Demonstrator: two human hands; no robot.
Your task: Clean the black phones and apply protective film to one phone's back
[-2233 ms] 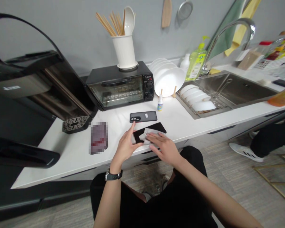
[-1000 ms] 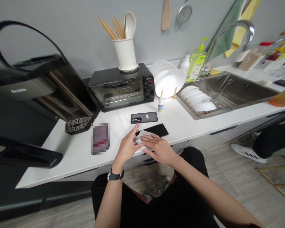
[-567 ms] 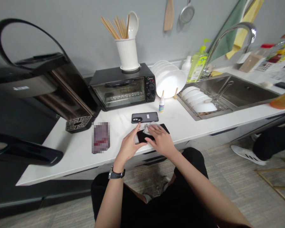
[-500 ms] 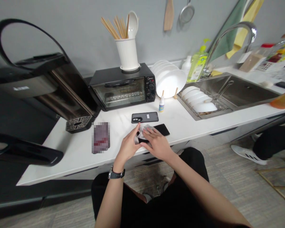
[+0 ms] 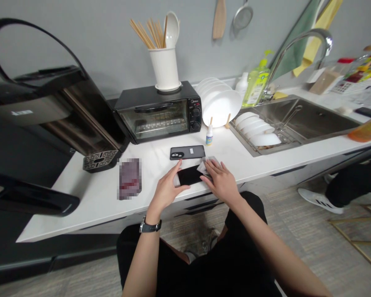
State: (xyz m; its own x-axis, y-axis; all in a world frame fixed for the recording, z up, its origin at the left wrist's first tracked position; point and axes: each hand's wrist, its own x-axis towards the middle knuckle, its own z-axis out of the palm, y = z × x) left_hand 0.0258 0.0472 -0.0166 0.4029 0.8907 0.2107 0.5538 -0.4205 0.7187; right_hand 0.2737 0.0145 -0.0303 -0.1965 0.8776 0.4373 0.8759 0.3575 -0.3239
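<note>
A smartphone (image 5: 189,175) lies on the white counter with its black screen up. My left hand (image 5: 165,188) steadies its left end, the thumb along the near edge and the fingers at the far corner. With fingers closed together, my right hand (image 5: 221,181) presses a crumpled whitish wipe (image 5: 201,166) onto the phone's right end, which the hand partly hides. Just behind the phone sits a dark phone case (image 5: 185,152) with camera cutouts. A small white bottle (image 5: 209,137) with a blue and yellow label stands upright beyond it.
A toaster oven (image 5: 157,117) carries a white utensil holder (image 5: 165,68). Plates (image 5: 221,105) stand in a rack beside the sink (image 5: 321,119). At left are a tall black appliance (image 5: 89,119) and a blurred-out packet (image 5: 130,178). Another person's shoe (image 5: 320,201) shows at right.
My right hand has slid the wipe to the right along the phone, away from my left hand, uncovering the screen's left part. My left hand stays at the left end.
</note>
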